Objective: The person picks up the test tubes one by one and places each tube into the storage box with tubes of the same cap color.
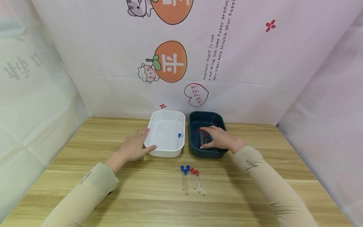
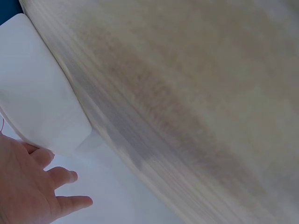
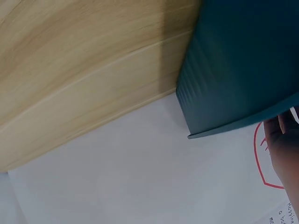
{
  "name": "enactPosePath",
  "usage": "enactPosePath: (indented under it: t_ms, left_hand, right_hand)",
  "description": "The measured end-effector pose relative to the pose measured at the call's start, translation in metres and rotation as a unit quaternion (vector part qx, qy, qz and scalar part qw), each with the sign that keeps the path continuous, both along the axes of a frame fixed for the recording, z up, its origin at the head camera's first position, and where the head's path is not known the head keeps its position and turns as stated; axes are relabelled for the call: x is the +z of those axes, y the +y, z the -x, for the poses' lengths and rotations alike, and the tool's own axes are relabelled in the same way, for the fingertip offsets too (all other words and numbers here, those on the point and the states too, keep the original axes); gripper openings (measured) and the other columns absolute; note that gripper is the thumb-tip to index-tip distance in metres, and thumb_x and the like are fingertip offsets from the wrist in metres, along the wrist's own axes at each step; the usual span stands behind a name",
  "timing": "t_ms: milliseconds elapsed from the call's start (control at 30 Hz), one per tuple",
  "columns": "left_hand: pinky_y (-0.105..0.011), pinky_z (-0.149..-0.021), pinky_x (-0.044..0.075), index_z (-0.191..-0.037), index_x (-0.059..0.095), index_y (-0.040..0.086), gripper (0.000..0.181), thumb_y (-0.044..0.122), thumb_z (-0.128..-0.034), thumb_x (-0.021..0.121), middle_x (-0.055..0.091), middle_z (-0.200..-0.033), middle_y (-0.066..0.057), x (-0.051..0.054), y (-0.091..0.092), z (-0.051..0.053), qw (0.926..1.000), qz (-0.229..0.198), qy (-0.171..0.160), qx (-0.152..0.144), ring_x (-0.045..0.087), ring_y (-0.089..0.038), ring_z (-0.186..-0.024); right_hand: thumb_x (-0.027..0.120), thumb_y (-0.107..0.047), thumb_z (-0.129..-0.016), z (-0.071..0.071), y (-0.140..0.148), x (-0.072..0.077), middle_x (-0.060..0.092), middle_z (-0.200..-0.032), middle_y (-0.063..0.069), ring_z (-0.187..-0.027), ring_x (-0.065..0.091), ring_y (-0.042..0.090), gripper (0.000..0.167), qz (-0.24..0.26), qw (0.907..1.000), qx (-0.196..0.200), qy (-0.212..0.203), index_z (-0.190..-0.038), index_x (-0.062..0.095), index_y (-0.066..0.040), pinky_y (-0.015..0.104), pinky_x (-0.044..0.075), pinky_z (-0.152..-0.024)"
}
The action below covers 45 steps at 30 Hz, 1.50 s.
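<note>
In the head view my left hand (image 1: 133,147), fingers spread, rests at the left side of the white bin (image 1: 165,152), thumb near its front rim. A blue-capped test tube (image 1: 179,136) lies inside at the right. My right hand (image 1: 219,138) reaches into the dark teal bin (image 1: 208,153) and holds a red-capped test tube (image 1: 201,138) between thumb and fingers, the fingertips by the cap. Another red-capped tube (image 1: 206,137) is beside it, partly hidden by the hand. The left wrist view shows spread fingers by the white bin; in the right wrist view the teal wall hides the fingertips.
On the wooden table (image 1: 136,195), in front of the bins, lie three blue-capped test tubes (image 1: 186,183) and two red-capped ones (image 1: 200,183), close together. A printed white cloth (image 1: 241,94) hangs behind the bins, with more cloth at both sides.
</note>
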State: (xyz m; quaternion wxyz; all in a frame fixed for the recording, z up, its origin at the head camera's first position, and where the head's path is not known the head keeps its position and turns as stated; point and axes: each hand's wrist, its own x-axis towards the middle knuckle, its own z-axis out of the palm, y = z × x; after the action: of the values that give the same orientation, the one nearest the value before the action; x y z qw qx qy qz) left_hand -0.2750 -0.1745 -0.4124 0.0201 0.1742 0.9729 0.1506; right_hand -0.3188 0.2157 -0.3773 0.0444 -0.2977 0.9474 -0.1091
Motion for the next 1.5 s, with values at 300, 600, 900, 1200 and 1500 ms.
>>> enactPosePath:
  t_ms: [300, 600, 900, 1200, 1500]
  left_hand:
    - [-0.075, -0.114, 0.01, -0.164, 0.014, 0.004, 0.101, 0.075, -0.0972, 0.042, 0.018, -0.169, -0.014, 0.003, 0.001, -0.001, 1.0, 0.001, 0.002, -0.001, 0.014, -0.047, -0.152]
    - [-0.074, -0.114, 0.011, -0.164, 0.016, 0.004, 0.097, 0.069, -0.0989, 0.046, 0.019, -0.168, -0.014, 0.003, 0.001, -0.003, 1.0, -0.001, 0.005, 0.001, 0.014, -0.046, -0.152]
    - [-0.075, -0.114, 0.011, -0.164, 0.016, 0.004, 0.098, 0.07, -0.0984, 0.047, 0.02, -0.168, -0.015, 0.004, 0.001, -0.003, 1.0, 0.002, 0.006, 0.003, 0.015, -0.047, -0.152]
    - [-0.075, -0.114, 0.012, -0.164, 0.017, 0.004, 0.098, 0.07, -0.0982, 0.047, 0.02, -0.168, -0.014, 0.003, 0.0, -0.002, 1.0, 0.002, 0.004, 0.003, 0.014, -0.046, -0.152]
    - [-0.075, -0.113, 0.012, -0.164, 0.016, 0.005, 0.1, 0.074, -0.0975, 0.043, 0.019, -0.168, -0.013, 0.002, 0.0, 0.0, 1.0, 0.005, 0.006, 0.001, 0.015, -0.047, -0.152]
  right_hand:
    - [0.081, -0.05, -0.087, 0.004, -0.008, -0.004, 0.052, -0.145, 0.026, -0.129, 0.052, 0.041, 0.088, 0.008, 0.9999, -0.009, -0.011, -0.153, 0.046, -0.003, 0.056, 0.043, -0.108]
    - [0.08, -0.045, -0.088, 0.01, -0.012, -0.013, 0.053, -0.144, 0.026, -0.124, 0.055, 0.04, 0.083, 0.006, 0.9999, -0.009, -0.011, -0.151, 0.048, -0.002, 0.055, 0.046, -0.105]
    - [0.082, -0.047, -0.086, 0.016, -0.013, -0.017, 0.056, -0.142, 0.025, -0.127, 0.054, 0.042, 0.083, 0.001, 1.0, -0.002, -0.004, -0.149, 0.051, -0.001, 0.055, 0.045, -0.106]
    - [0.082, -0.043, -0.087, 0.02, -0.018, -0.022, 0.056, -0.142, 0.025, -0.132, 0.051, 0.043, 0.082, -0.019, 0.9997, -0.001, -0.014, -0.15, 0.05, -0.002, 0.057, 0.042, -0.109]
    - [0.081, -0.039, -0.09, 0.024, -0.024, -0.025, 0.053, -0.145, 0.025, -0.133, 0.05, 0.043, 0.078, -0.029, 0.9989, -0.014, -0.035, -0.151, 0.049, -0.004, 0.057, 0.04, -0.11]
